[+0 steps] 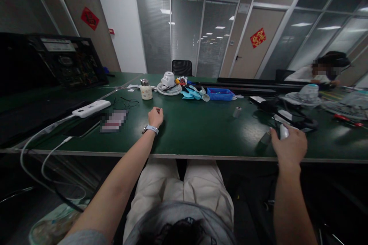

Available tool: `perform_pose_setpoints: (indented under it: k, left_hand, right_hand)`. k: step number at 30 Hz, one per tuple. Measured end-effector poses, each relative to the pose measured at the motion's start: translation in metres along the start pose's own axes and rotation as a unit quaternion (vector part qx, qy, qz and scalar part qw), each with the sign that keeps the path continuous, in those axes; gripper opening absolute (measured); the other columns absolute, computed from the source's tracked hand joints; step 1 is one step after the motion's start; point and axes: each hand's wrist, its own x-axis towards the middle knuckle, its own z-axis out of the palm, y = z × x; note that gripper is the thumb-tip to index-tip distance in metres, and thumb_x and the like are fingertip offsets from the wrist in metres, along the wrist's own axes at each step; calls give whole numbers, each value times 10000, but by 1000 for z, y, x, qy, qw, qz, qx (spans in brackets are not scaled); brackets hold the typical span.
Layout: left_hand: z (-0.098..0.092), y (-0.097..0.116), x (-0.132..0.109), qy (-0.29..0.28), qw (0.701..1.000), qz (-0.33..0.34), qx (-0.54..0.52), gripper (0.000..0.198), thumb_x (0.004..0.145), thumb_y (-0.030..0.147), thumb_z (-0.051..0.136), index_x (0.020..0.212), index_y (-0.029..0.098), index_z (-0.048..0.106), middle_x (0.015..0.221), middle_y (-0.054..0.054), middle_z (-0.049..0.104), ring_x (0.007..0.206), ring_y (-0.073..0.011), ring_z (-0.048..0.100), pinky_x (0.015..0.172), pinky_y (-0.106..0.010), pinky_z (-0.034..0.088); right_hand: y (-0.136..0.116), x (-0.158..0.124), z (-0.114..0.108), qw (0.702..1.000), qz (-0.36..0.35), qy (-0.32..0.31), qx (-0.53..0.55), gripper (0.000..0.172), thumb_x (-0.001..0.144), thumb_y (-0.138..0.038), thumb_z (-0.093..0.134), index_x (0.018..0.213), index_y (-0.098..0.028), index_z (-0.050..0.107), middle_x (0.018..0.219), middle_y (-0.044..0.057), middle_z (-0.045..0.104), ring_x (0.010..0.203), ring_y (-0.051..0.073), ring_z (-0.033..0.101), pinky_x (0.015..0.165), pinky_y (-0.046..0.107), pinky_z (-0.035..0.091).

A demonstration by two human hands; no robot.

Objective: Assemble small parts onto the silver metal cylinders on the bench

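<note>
My left hand (156, 117) rests on the green table (186, 134) with its fingers curled in, and I see nothing in it. Toward the table's front right, my right hand (291, 144) is closed around a small white object (284, 132), whose kind is mostly hidden by the fingers. Just left of that hand is a grey cylinder (265, 138), close to the thumb; whether they touch I cannot tell. A second, metallic cylinder (237, 112) stands farther back, between my two hands.
At the back are a patterned cup (146, 92), a white fan part (168, 82), light-blue fan blades (192, 92) and a blue tray (220, 93). A white power strip (91, 108) and phone (83, 125) lie left. A black strapped item (299, 116) lies right, with a person (304, 73) beyond.
</note>
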Motion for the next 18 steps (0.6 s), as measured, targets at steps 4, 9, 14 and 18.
perform_pose_setpoints:
  k: [4,9,14,18]
  left_hand:
    - [0,0,0,0,1000,4,-5,298,874,391,442,976,171,614,961,-125,692,910,-243,616,795,-342,444]
    - [0,0,-1,1,1000,4,5,283,870,374,449,972,171,617,950,-129,693,922,-245,618,801,-342,444]
    - [-1,2,-2,-10,1000,-5,-4,271,867,385,462,968,185,614,952,-122,693,920,-242,616,792,-342,446]
    - [-2,5,-4,-16,1000,-3,-1,256,865,378,473,964,189,614,942,-116,692,919,-243,614,792,-345,443]
  right_hand:
    - [-45,17,33,988,-73,-60,120,639,774,-481,573,1303,-131,496,1171,173,592,1110,284,537,959,417,398]
    - [-78,43,119,971,33,-218,93,867,691,-454,680,1349,8,356,1286,302,482,1191,342,491,974,435,385]
    - [-64,52,168,950,124,-277,74,658,760,-424,630,1255,-18,479,1178,267,583,1100,325,573,931,427,429]
    - [-62,47,176,962,124,-226,93,464,782,-383,605,1129,-75,583,1105,222,637,1034,280,610,918,406,442]
